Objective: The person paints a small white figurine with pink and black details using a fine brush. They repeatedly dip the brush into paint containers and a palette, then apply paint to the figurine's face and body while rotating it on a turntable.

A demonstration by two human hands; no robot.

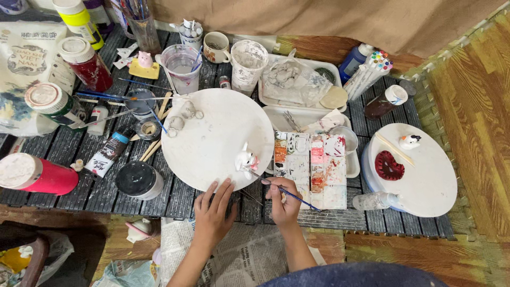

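Holding a thin blue-handled brush [289, 192], the right hand [281, 201] has fingers pinched tight on its shaft, tip touching a small white figurine w/ pink details [245, 159] at the near edge of the round white board [212, 127]. Left hand [212, 210] lies flat, fingers spread, gripping nothing, just under the board's rim. Paint-stained palette [311, 170] sits right beside the board; black-lidded jar [139, 180] to the left.
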